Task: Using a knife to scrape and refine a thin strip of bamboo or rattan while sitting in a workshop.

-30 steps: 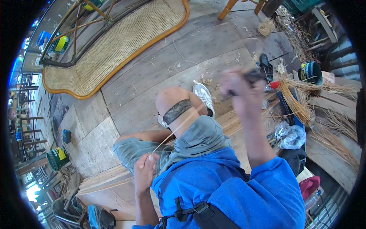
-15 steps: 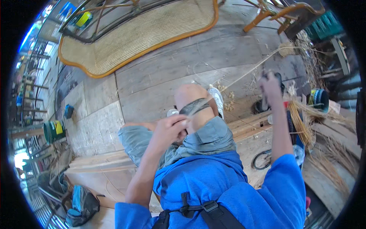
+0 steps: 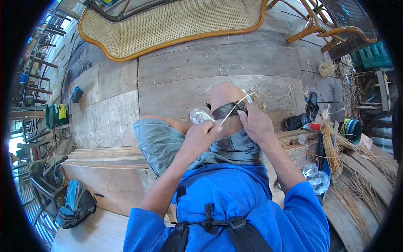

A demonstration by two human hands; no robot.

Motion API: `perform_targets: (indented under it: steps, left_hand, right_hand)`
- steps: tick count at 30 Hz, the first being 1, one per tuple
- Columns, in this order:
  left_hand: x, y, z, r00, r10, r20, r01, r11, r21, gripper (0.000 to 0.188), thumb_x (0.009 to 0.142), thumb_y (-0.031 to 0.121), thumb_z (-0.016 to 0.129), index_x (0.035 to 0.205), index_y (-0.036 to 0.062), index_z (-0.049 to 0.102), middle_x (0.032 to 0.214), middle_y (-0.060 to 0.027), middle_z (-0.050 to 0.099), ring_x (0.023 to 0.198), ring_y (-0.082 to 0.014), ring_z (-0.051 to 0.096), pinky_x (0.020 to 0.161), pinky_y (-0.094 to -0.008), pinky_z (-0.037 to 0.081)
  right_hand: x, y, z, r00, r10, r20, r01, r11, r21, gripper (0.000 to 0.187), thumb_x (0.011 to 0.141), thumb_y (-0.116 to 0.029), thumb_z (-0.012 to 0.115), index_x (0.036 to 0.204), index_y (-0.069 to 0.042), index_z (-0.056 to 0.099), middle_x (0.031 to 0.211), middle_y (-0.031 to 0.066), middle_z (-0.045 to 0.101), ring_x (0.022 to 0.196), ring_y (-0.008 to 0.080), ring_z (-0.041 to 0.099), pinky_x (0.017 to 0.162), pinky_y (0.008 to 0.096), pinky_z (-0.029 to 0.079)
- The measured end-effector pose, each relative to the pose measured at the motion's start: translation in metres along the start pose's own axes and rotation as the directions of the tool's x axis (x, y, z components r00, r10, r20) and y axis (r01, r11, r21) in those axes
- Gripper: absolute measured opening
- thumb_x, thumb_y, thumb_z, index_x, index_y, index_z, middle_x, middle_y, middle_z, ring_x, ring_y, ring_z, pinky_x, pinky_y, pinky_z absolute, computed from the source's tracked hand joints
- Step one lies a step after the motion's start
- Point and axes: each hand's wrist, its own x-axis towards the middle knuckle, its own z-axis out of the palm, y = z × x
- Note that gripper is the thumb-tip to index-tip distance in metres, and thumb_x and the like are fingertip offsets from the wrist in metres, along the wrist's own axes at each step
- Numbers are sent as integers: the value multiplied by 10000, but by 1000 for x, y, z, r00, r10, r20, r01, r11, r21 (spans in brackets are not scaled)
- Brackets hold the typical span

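Observation:
My left hand [image 3: 202, 137] is closed around a thin pale cane strip [image 3: 228, 115], in front of my bent knee. The strip slants up across a dark band [image 3: 225, 110] wrapped around that knee. Against the right side of the band presses my right hand [image 3: 259, 128], its thumb on the band and its fingers curled. A small whitish piece [image 3: 249, 98] shows beyond those fingers, where the strip crosses; its kind is unclear. Past the knee, the strip's thin tail appears to trail over the floor to the right.
A woven cane panel with a curved wooden frame [image 3: 176, 26] lies across the far floor. Black sandals [image 3: 297, 122], a bundle of cane strands [image 3: 329, 147] and a dark green bucket [image 3: 351, 130] stand right. Another green bucket [image 3: 57, 116] and a backpack [image 3: 76, 204] are left.
My right hand has come in from far right to the knee. The strip, earlier stretched taut toward the upper right, now hangs slack beyond the knee. The view has shifted slightly.

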Motion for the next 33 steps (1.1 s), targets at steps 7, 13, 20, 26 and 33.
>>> perform_targets:
  steps: [7, 13, 20, 26, 33]
  left_hand:
    - [2, -24, 16, 997, 60, -38, -66, 977, -203, 375, 885, 287, 456, 736, -48, 539, 656, -241, 541, 613, -363, 543, 571, -418, 409]
    - [33, 1, 24, 988, 107, -112, -128, 971, -200, 360, 891, 259, 436, 774, -63, 546, 662, -225, 553, 616, -356, 542, 597, -431, 416]
    - [-110, -68, -28, 928, -247, 279, 362, 777, -514, 336, 892, 295, 502, 619, 108, 444, 483, 34, 364, 392, -63, 322, 366, -234, 259]
    - [-250, -118, -42, 849, -368, 379, 518, 437, -736, 372, 886, 315, 525, 595, 105, 426, 462, 11, 392, 379, -85, 355, 370, -237, 270]
    - [-312, -157, -32, 765, -570, 300, 600, 800, -12, 316, 890, 243, 500, 681, 7, 528, 524, -86, 489, 470, -214, 491, 471, -339, 403]
  right_hand:
    - [9, 6, -11, 1000, -6, -21, 8, 996, 91, 285, 873, -286, 502, 977, -21, 486, 749, 250, 578, 760, 437, 565, 660, 498, 443]
    - [-3, -12, 11, 992, -127, -23, 120, 973, -197, 267, 875, -298, 490, 922, -37, 459, 706, 216, 595, 652, 398, 591, 586, 495, 469]
    - [2, -12, 8, 996, -76, 40, 84, 961, -263, 268, 887, -312, 469, 919, -46, 460, 685, 199, 601, 647, 367, 607, 575, 462, 484]
    - [8, -13, 12, 987, -158, -8, 151, 959, -241, 291, 888, -334, 465, 922, -45, 468, 684, 195, 603, 654, 367, 608, 584, 461, 488]
    - [9, -15, 13, 989, -146, 12, 144, 956, -256, 305, 899, -338, 445, 947, -38, 470, 732, 210, 610, 689, 380, 605, 617, 477, 482]
